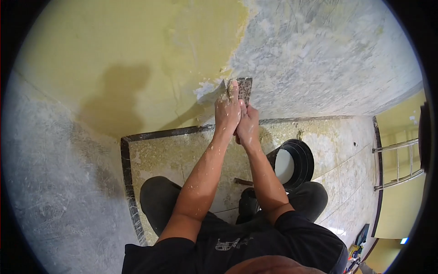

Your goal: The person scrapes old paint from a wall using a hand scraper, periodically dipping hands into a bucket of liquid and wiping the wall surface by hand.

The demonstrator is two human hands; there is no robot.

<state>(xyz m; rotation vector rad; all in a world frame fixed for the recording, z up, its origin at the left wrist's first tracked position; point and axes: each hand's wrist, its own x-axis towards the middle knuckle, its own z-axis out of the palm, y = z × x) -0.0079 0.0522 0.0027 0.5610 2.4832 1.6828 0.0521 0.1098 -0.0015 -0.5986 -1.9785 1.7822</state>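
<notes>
A wide, flecked scraper (246, 87) lies with its blade against the wall, at the border of yellow paint (182, 41) and bare grey plaster (310, 59). My left hand (226, 112) is closed on it, with a finger stretched along the blade. Just beside it, my right hand (247, 124) is wrapped round the handle, most of which is hidden by the hands. Pale flakes speckle both hands and forearms. A small patch of lifted paint (205, 90) shows left of the blade.
A black bucket (305, 162) with whitish liquid stands by my right knee. A brown stick-like handle (243, 181) lies beside it. Paint scraps (159, 153) cover the tiled floor. A metal ladder (398, 165) is at the far right, with assorted items (358, 246) lower down.
</notes>
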